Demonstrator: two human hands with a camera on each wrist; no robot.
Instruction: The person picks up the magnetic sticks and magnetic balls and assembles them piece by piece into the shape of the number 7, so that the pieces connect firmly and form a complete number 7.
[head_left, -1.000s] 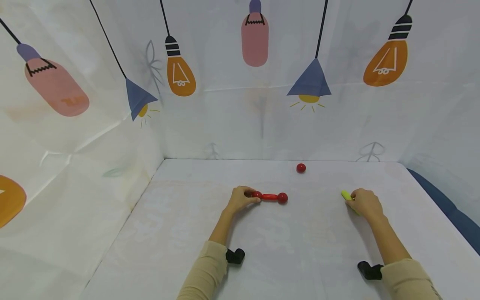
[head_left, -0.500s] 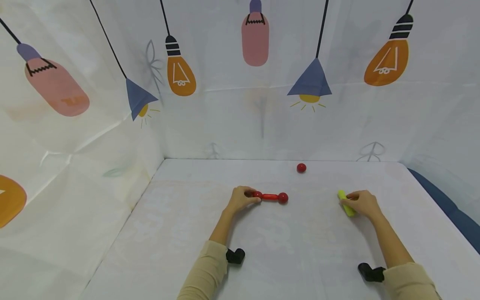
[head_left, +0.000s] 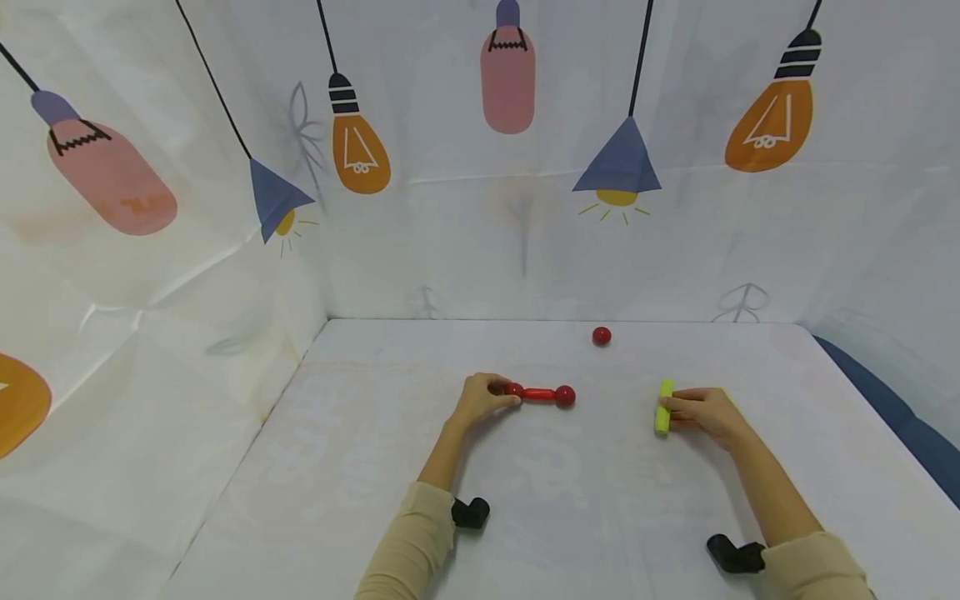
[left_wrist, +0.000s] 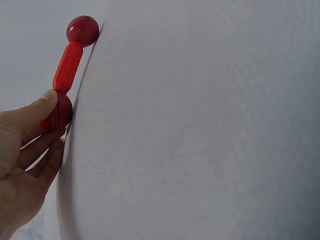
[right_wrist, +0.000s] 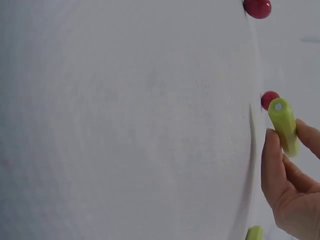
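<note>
My left hand pinches one end ball of a dumbbell-shaped red piece, whose bright red rod joins two darker red balls. In the left wrist view the thumb presses that near ball, while the far ball sticks out free. Over at the right, my right hand holds a short yellow-green rod between thumb and fingers. Its end, with a small pale round centre, faces the right wrist camera.
A loose red ball lies near the back edge of the white table. A second yellow-green rod shows partly beyond the right hand. White sheets with printed lamps stand behind and at the left.
My right hand has moved left with the yellow-green rod and turned it more upright in the head view. Another yellow-green piece now peeks out behind that hand. My left hand stays put.
</note>
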